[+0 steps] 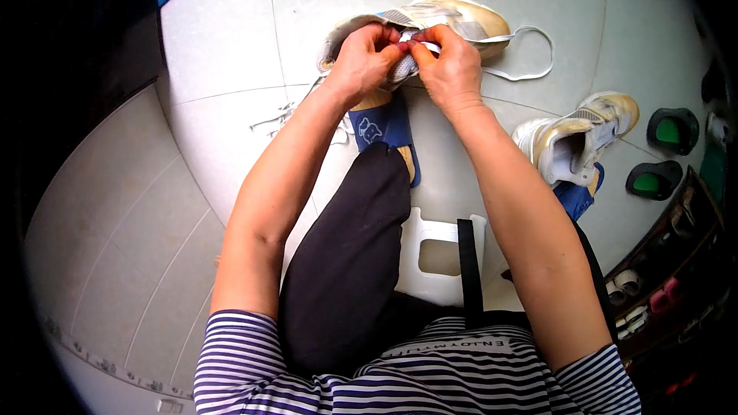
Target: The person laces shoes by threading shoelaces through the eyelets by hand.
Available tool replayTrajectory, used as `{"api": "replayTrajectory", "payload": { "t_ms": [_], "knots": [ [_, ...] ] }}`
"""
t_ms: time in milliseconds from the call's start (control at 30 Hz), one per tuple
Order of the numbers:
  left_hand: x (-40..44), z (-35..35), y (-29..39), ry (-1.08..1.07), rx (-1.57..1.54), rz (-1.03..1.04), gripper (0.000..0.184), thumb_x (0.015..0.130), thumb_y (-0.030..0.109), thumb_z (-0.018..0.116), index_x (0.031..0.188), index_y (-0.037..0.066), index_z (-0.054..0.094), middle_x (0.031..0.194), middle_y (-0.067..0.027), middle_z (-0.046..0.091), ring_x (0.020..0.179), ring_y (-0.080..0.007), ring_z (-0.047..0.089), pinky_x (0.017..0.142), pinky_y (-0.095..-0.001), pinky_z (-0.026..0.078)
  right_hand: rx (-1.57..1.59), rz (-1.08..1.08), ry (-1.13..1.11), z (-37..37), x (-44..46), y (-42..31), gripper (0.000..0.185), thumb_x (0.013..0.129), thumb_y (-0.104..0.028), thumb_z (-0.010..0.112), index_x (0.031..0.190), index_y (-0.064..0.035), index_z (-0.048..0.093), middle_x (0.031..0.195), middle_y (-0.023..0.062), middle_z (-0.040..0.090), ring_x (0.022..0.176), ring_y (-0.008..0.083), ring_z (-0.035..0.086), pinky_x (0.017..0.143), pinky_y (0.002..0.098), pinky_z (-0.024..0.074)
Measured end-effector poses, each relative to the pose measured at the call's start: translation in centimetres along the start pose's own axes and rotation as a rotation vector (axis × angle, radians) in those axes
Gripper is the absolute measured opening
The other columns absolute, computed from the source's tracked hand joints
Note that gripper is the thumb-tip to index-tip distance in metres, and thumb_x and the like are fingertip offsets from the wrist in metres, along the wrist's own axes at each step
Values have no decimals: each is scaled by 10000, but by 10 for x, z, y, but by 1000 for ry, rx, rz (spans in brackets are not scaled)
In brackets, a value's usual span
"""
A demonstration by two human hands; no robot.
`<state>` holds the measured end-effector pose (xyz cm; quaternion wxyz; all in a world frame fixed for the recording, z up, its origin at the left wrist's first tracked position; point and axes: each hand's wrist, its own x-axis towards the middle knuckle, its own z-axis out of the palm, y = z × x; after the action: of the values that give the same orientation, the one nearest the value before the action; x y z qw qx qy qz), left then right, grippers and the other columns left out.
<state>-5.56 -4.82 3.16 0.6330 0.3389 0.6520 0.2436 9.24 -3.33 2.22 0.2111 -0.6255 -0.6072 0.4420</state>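
A worn white and yellowed sneaker (461,17) lies across in front of me, its opening toward the left. My left hand (363,60) is closed at the lacing area, thumb and fingers pinching the white shoelace. Close beside it, my right hand (449,65) pinches the same white shoelace (550,50), which runs out past the toe in a loose loop. The two thumbs nearly meet over the sneaker's tongue (403,69). My fingers hide the eyelets and part of the lace.
Loose white laces (278,119) lie on the tiled floor at left. A second sneaker (576,138) rests at right, beside my blue slipper (575,198). Black slippers with green insoles (672,131) and a shoe rack (669,261) stand farther right. A white stool (438,277) is beneath me.
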Motion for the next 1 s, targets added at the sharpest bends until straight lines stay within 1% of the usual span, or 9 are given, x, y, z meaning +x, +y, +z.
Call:
{"api": "replayTrajectory", "payload": {
  "t_ms": [133,167,233,333,467,567,633,833,1000],
  "knots": [
    [1,-3,-1,-21,34,-53,107,881,80,554,954,1,554,864,-10,577,763,-81,499,683,-232,426,-38,-11,-8,0,-1,-2,129,755,-169,658,821,-60,637,796,153,651,755,342,626,689,404,499],
    [3,-3,-4,-16,124,8,107,887,86,543,948,-2,551,854,-10,569,766,-81,490,689,-233,423,-38,-9,-9,-2,0,-2,129,755,-169,658,821,-60,637,796,153,651,755,342,626,689,404,499],
    [5,-4,-11,-13,213,66,110,893,92,533,942,-5,548,845,-11,561,769,-82,480,696,-234,420,18,-69,-98,-8,1,1,164,781,-142,657,895,-23,653,801,161,670,723,251,658,671,323,502],
    [3,-4,-4,-6,278,57,130,892,109,526,940,-10,544,819,-10,538,761,-88,464,693,-243,413,130,-18,-190,-18,2,1,187,780,-142,662,915,-14,653,815,161,677,724,228,658,676,307,502],
    [1,-4,1,-17,234,10,127,889,111,531,946,-1,551,815,-5,537,747,-81,458,673,-236,405,119,10,-165,-16,2,-3,203,775,-148,672,930,-18,658,841,155,682,737,217,664,680,298,504],
    [1,-4,0,-32,193,-9,128,891,108,533,955,0,558,810,2,536,732,-75,451,654,-232,396,-8,12,-143,-12,3,-5,198,768,-177,673,895,-25,657,830,161,676,734,256,663,673,324,508],
    [3,-4,-6,-39,80,1,137,896,109,533,964,-7,561,814,4,540,732,-72,457,654,-232,399,-132,0,-72,-9,0,-6,198,761,-232,653,858,-60,645,789,157,662,762,333,642,706,405,506],
    [-2,6,-4,53,93,50,155,892,94,546,981,-32,555,840,-10,566,767,-78,493,679,-229,418,-184,73,-25,1,-3,-11,217,784,-247,609,883,-54,606,820,175,653,799,357,632,725,444,494],
    [1,11,-10,123,206,57,165,878,96,567,973,-39,559,835,-22,586,756,-97,510,692,-244,434,-109,203,-79,-1,2,-9,218,760,-236,637,857,-42,647,819,192,658,804,345,641,744,411,500]
  ]
}}
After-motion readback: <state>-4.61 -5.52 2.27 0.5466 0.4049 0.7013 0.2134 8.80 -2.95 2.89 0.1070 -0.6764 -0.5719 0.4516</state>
